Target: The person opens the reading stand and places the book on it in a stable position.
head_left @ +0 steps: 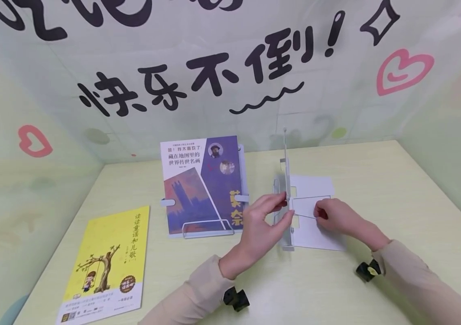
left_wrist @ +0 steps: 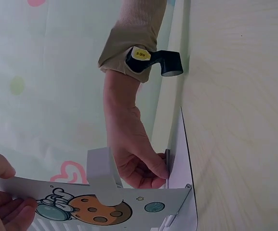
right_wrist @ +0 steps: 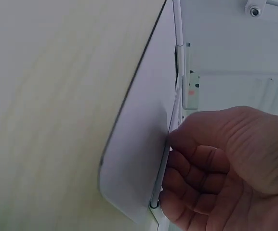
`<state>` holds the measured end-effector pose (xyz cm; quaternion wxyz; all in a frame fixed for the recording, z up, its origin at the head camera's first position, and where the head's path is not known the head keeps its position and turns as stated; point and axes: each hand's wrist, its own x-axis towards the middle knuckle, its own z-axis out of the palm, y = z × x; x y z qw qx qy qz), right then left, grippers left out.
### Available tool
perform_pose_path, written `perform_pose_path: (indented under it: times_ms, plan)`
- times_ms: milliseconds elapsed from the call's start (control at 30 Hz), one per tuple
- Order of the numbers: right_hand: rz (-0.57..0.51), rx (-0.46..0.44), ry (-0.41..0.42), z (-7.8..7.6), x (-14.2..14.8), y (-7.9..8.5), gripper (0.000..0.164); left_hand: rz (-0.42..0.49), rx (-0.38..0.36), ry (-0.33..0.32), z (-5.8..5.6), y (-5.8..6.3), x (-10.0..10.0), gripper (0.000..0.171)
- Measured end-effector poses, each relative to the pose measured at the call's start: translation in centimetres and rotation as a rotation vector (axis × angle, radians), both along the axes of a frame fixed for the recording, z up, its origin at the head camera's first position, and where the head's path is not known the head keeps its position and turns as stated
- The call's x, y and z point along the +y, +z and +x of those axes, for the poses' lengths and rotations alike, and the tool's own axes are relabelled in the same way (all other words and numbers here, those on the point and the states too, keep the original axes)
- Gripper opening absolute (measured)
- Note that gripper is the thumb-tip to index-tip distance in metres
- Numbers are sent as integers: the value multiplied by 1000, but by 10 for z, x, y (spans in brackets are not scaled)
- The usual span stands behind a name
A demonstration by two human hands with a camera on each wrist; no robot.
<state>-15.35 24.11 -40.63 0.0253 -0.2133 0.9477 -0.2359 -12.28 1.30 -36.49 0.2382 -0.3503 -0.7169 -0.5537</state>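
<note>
A white metal book stand [head_left: 287, 171] is partly unfolded, its upright panel seen edge-on in the head view and its base plate [head_left: 319, 237] flat on the table. My left hand [head_left: 259, 225] pinches the upright panel between thumb and fingers. In the left wrist view the panel's face carries a cartoon print [left_wrist: 100, 210]. My right hand [head_left: 341, 220] pinches the edge of a narrow support flap [head_left: 305, 208], which is slightly raised from the base plate. Curled fingers of that hand [right_wrist: 225, 163] lie close over the plate in the right wrist view.
Left of the stand, a purple-and-white book [head_left: 197, 189] leans on another stand with side clips and a front wire ledge [head_left: 207, 229]. A yellow children's book [head_left: 106, 262] lies flat at the table's left. Behind the table [head_left: 401, 194] hangs a printed backdrop [head_left: 336, 99].
</note>
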Motion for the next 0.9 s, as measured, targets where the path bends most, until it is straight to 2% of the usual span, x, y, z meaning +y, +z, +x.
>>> perform_pose_path:
  times_ms: [167,300,733,900]
  plan:
    - [36,-48,26,-5,3,2,16,-1,5,-7,0,1,2,31]
    - [21,-44,15,-4,7,2,16,-3,17,-7,0,1,3,32]
    - [-242,98,-76,14,24,0,17,-11,49,-21,1,1,12,29]
    - [-299,152,-96,17,26,-3,19,-64,66,1,3,3,20,26]
